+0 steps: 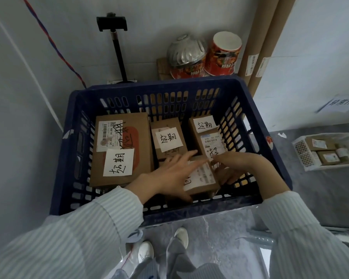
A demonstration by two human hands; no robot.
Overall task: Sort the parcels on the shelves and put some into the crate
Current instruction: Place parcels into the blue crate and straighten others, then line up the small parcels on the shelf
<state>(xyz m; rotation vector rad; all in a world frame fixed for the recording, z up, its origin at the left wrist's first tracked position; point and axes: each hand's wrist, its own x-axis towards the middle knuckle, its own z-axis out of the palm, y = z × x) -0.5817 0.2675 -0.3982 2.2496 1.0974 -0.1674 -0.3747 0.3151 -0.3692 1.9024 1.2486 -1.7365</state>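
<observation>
A dark blue slotted crate [73,141] stands on the floor before me. Inside lie a large brown parcel [121,150] at the left, a small parcel [167,137] in the middle and another [207,135] at the right, each with a white handwritten label. A fourth small parcel [201,178] sits at the crate's near side between my hands. My left hand [173,174] lies over its left side with the fingers stretched across the top. My right hand [236,164] grips its right side, thumb at the top corner.
Behind the crate stand two red instant-noodle cups [224,55], one under a metal bowl [185,50], a black phone stand [117,47] and cardboard tubes [258,43]. A white basket [322,152] with small parcels sits on the floor at the right. My shoes [163,244] are below.
</observation>
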